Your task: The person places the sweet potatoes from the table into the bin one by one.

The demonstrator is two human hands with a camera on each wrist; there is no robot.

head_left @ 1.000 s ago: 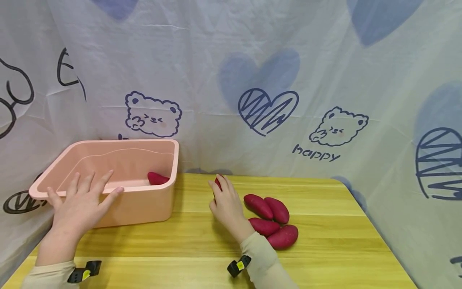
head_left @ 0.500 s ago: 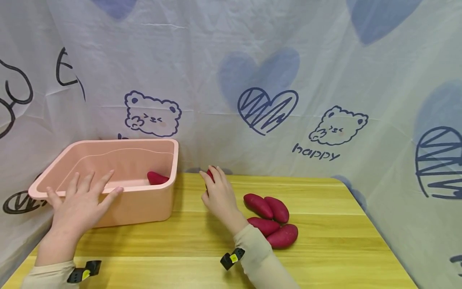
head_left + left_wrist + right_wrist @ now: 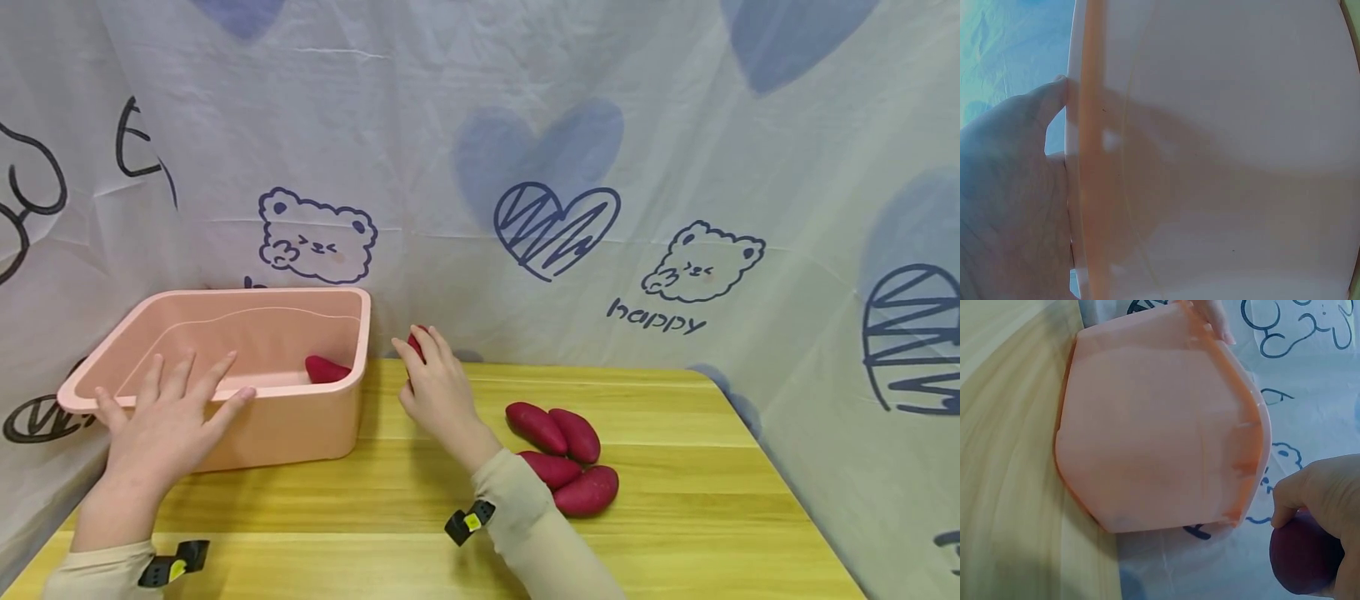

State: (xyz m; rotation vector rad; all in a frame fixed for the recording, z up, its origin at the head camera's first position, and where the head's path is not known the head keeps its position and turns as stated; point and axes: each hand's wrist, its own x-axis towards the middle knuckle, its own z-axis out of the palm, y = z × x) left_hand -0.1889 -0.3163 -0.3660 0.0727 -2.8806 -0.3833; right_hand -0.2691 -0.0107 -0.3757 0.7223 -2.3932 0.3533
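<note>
My right hand (image 3: 442, 398) grips a red-skinned sweet potato (image 3: 1302, 557) above the table, a short way right of a pink plastic bin (image 3: 300, 429). In the head view, most of that sweet potato is hidden behind the fingers. My left hand (image 3: 159, 429) rests on the bin's near rim with its fingers spread and straight, reaching over the inside. The left wrist view has the thumb side of this hand (image 3: 1016, 200) against the rim. Inside the bin, at its right end, lies another sweet potato (image 3: 327, 370), partly hidden by the front wall.
Several more sweet potatoes (image 3: 573, 454) lie in a close group on the wooden table (image 3: 697, 517), right of my right forearm. A white curtain (image 3: 442, 167) printed with bears and hearts hangs behind the table and along both sides.
My right hand has moved left and upward with the sweet potato, away from the group and closer to the bin. My left hand and the bin have stayed in place.
</note>
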